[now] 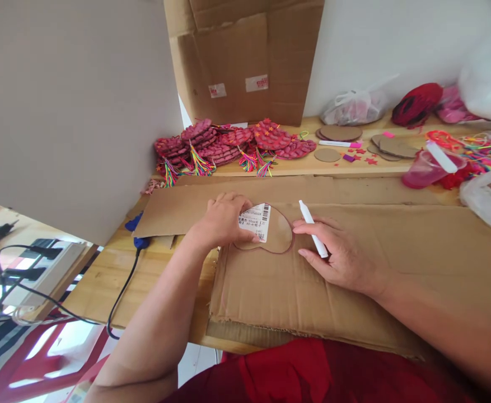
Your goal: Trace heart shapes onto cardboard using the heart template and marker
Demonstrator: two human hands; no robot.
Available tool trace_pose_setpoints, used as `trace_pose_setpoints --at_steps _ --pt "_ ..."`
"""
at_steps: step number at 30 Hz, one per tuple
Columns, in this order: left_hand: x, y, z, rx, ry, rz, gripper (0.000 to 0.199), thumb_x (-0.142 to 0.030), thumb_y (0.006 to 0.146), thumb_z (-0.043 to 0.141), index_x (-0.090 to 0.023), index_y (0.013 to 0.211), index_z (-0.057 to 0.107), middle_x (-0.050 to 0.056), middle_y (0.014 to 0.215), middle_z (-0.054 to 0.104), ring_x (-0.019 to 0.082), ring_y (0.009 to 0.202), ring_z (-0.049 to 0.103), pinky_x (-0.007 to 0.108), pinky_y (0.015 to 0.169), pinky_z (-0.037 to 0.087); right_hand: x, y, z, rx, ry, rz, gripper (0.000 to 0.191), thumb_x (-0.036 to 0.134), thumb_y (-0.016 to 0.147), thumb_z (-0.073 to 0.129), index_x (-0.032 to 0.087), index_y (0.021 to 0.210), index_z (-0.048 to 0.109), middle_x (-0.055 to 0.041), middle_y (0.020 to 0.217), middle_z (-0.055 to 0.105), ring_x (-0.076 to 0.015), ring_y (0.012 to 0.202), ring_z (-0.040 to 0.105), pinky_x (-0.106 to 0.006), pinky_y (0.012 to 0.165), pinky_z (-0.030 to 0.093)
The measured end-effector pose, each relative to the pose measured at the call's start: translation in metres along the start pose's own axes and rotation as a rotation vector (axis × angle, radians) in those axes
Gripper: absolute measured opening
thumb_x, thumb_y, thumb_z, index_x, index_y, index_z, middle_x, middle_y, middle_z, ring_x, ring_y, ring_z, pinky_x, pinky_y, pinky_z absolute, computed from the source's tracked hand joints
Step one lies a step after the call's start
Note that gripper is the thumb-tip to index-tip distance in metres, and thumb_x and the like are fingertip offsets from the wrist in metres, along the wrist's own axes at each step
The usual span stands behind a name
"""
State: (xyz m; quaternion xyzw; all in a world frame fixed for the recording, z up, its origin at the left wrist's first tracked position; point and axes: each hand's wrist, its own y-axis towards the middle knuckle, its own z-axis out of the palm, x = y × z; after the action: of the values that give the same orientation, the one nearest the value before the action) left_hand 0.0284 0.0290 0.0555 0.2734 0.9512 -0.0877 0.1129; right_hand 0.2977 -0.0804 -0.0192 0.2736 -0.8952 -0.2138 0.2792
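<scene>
A rounded cardboard cutout (pixel 279 226) with a dip in its near edge lies on a large cardboard sheet (pixel 354 263). It has a dark reddish outline and a white printed label (pixel 256 221). My left hand (pixel 225 221) grips its left end, thumb on the near side and fingers on the far side, covering that end. Just right of the cutout, my right hand (pixel 340 254) holds a white marker (pixel 312 228) across its fingers, tilted with the narrow end pointing away from me. The right fingertips are close to the cutout's right edge.
Red padded pieces with colourful tassels (pixel 228 143) are piled at the back. Cardboard discs (pixel 327 155), a pink-ended marker (pixel 340 144) and a pink cup (pixel 432 168) stand farther right. A black cable (pixel 123 291) and white power strip (pixel 43 274) are at left.
</scene>
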Motion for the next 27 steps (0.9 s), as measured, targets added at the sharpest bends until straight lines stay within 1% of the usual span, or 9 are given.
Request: trace_pose_setpoints --at_steps 4,7,11,16,19,22,25,27 --pt "-0.003 0.002 0.003 0.013 0.015 -0.083 0.067 -0.054 0.062 0.095 -0.021 0.113 0.066 0.013 0.129 0.064 0.040 0.128 0.054 0.054 0.108 0.042 0.000 0.000 0.001 0.002 -0.003 0.005 0.043 0.019 0.092 0.068 0.029 0.132 0.055 -0.0097 0.129 0.073 -0.0312 0.123 0.067 -0.054 0.104 0.056" --pt "-0.003 0.004 0.003 0.009 -0.002 -0.113 0.064 -0.054 0.063 0.095 -0.021 0.109 0.065 0.014 0.126 0.064 0.040 0.126 0.055 0.052 0.107 0.042 0.001 -0.001 0.001 0.026 -0.024 -0.003 0.043 0.020 0.092 0.068 0.028 0.132 0.055 -0.0101 0.129 0.073 -0.0312 0.125 0.066 -0.053 0.103 0.055" --pt "-0.005 0.004 0.001 0.003 -0.026 -0.145 0.055 -0.050 0.064 0.095 -0.021 0.102 0.067 0.010 0.119 0.068 0.035 0.117 0.061 0.048 0.101 0.044 0.001 -0.001 0.001 0.071 -0.043 -0.003 0.041 0.021 0.092 0.069 0.028 0.131 0.056 -0.0088 0.127 0.074 -0.0318 0.125 0.064 -0.053 0.100 0.055" --pt "-0.008 0.002 -0.004 0.012 -0.090 -0.157 0.040 -0.043 0.070 0.092 -0.022 0.095 0.068 0.004 0.105 0.073 0.028 0.100 0.068 0.041 0.091 0.045 0.001 -0.002 0.001 0.079 -0.032 -0.006 0.039 0.021 0.094 0.068 0.028 0.131 0.056 -0.0084 0.130 0.074 -0.0309 0.127 0.063 -0.054 0.103 0.053" --pt "-0.006 0.000 -0.005 0.052 -0.200 -0.152 0.034 -0.039 0.072 0.089 -0.023 0.093 0.069 0.001 0.095 0.074 0.024 0.091 0.068 0.035 0.081 0.046 0.001 -0.001 0.002 0.066 -0.026 0.006 0.039 0.022 0.095 0.068 0.029 0.130 0.055 -0.0084 0.131 0.074 -0.0310 0.127 0.063 -0.054 0.103 0.053" --pt "-0.002 -0.001 -0.001 0.060 -0.336 -0.095 0.030 -0.036 0.070 0.088 -0.023 0.087 0.067 0.000 0.086 0.072 0.021 0.083 0.066 0.032 0.073 0.046 0.001 0.000 0.002 0.028 0.002 0.022 0.037 0.024 0.095 0.069 0.028 0.129 0.055 -0.0095 0.131 0.072 -0.0301 0.124 0.065 -0.052 0.104 0.053" --pt "-0.003 -0.003 0.005 0.062 -0.595 0.005 0.033 -0.036 0.069 0.086 -0.022 0.089 0.064 -0.001 0.081 0.070 0.018 0.077 0.065 0.029 0.069 0.050 0.000 0.000 0.001 -0.016 0.054 0.062 0.033 0.026 0.093 0.071 0.028 0.124 0.058 -0.0086 0.120 0.073 -0.0281 0.112 0.069 -0.048 0.097 0.056" --pt "-0.008 -0.003 0.009 0.081 -0.789 0.055 0.035 -0.036 0.070 0.085 -0.022 0.095 0.063 -0.001 0.082 0.071 0.016 0.077 0.066 0.028 0.068 0.053 -0.002 -0.002 0.000 -0.056 0.132 0.131 0.026 0.027 0.093 0.071 0.028 0.117 0.060 -0.0054 0.108 0.072 -0.0249 0.101 0.070 -0.043 0.090 0.057"
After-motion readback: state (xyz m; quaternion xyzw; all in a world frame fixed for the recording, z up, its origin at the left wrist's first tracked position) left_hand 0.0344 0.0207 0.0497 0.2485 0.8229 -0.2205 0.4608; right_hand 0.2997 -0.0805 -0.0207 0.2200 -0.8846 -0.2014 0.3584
